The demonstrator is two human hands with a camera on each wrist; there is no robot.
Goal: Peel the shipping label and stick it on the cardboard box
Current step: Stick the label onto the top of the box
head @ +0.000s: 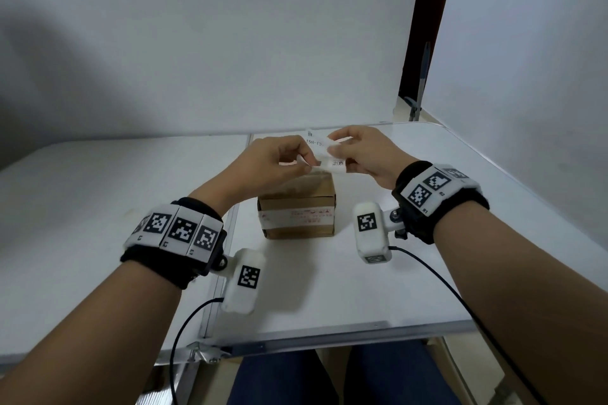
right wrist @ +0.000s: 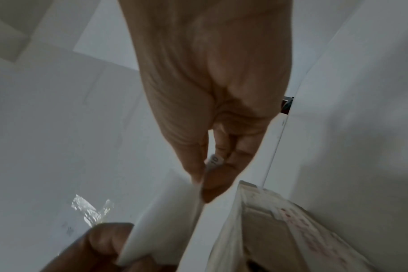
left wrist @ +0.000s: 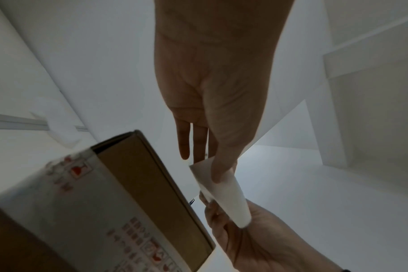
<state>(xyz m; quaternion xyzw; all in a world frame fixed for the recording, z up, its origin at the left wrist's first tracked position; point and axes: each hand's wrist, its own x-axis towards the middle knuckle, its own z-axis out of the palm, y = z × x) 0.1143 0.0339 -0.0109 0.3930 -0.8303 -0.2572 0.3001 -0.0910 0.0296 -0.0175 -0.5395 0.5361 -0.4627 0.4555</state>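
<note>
A small brown cardboard box (head: 297, 210) with printed white tape stands on the white table (head: 362, 289). Above its far edge both hands hold a white shipping label (head: 324, 151) with black print. My left hand (head: 279, 158) pinches the label's near left corner between thumb and fingers. My right hand (head: 358, 149) pinches the right part. In the left wrist view the label (left wrist: 221, 193) curls between my left thumb and the right hand (left wrist: 256, 239), beside the box (left wrist: 128, 202). In the right wrist view my right fingers (right wrist: 212, 176) pinch the label's edge (right wrist: 161, 220) by the box (right wrist: 280, 230).
The white table meets a white wall at the back. A second white table (head: 82, 207) joins on the left. Camera cables (head: 444, 283) trail off the near edge. A dark doorway (head: 424, 26) shows at the back right.
</note>
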